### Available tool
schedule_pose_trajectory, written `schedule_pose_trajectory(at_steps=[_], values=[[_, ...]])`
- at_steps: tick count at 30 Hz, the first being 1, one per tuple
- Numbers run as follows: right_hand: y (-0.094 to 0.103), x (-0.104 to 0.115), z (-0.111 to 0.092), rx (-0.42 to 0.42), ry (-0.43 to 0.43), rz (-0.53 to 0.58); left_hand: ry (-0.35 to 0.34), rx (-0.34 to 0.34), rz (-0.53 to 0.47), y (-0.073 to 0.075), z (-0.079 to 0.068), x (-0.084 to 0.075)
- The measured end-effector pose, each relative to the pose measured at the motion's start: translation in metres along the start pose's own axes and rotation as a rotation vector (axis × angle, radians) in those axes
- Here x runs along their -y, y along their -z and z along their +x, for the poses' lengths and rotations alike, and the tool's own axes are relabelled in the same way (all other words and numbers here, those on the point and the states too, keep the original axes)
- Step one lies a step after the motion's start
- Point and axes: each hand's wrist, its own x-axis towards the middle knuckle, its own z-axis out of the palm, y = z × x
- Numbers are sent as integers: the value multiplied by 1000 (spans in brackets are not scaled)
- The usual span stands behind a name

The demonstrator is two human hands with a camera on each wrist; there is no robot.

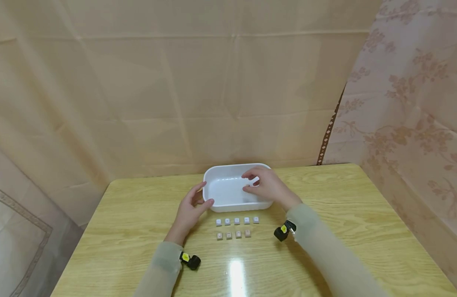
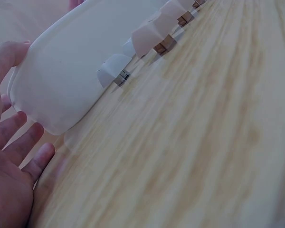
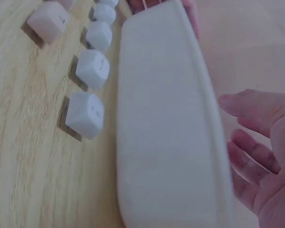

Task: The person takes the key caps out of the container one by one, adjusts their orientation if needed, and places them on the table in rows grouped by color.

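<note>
A white rectangular tray (image 1: 237, 207) stands at the back of the table. My left hand (image 1: 191, 209) holds its left end, thumb at the near corner of the rim and fingers around the end wall. In the left wrist view that hand (image 2: 14, 152) has its thumb on the rim. My right hand (image 1: 267, 185) hovers over the tray's right half, fingers loosely bent. The right wrist view shows this hand (image 3: 261, 152) with thumb and fingers apart and nothing between them. In front of the tray lie white keycaps (image 1: 237, 221) and a row of pale pinkish keycaps (image 1: 238, 234).
The wooden table (image 1: 139, 231) reaches back to a beige curtain (image 1: 213, 103). A flowered cloth (image 1: 410, 123) hangs on the right. Both keycap rows sit between the forearms, close to the tray's near wall.
</note>
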Motion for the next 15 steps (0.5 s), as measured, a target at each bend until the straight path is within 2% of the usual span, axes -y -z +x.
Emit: schedule_pose_trajectory(at_steps=[3,11,15], values=[[-5,-8,5,23,-38,-4,1,-1,-2,0,0,0],[-16,-16,12,106,-236,-10,6,5,5,1,0,0],[-20,-16,15,125,-255,-37,12,4,11,1,1,0]])
